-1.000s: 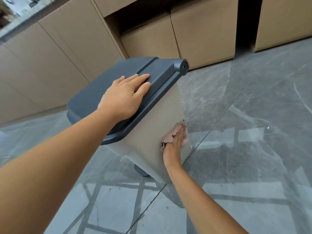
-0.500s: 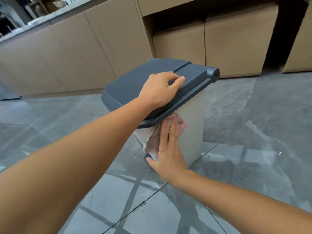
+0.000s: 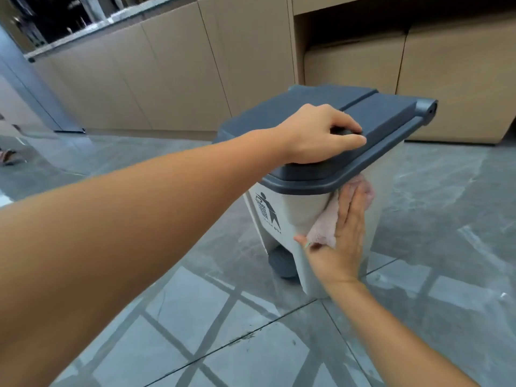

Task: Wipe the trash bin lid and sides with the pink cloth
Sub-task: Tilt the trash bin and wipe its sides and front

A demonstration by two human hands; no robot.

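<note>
A pale grey trash bin (image 3: 290, 212) with a dark grey lid (image 3: 371, 127) stands on the floor, a litter symbol (image 3: 266, 210) printed on its front. My left hand (image 3: 318, 135) rests on the lid near its front edge, fingers curled down onto it. My right hand (image 3: 343, 238) lies flat against the bin's right side just under the lid rim, pressing the pink cloth (image 3: 324, 229) to the wall. The cloth shows above and to the left of my fingers; the rest is hidden under my palm. A dark foot pedal (image 3: 280, 262) shows at the bin's base.
Tan cabinet fronts (image 3: 173, 79) run along the back wall. Large cardboard boxes (image 3: 418, 79) stand right behind the bin. The floor (image 3: 223, 331) is glossy grey marble tile with reflections. A sandal (image 3: 8, 157) lies at the far left edge.
The view has swung round so the bin's front shows. My right hand with the cloth has gone up from low on the side to just under the lid rim. My left hand stays on the lid.
</note>
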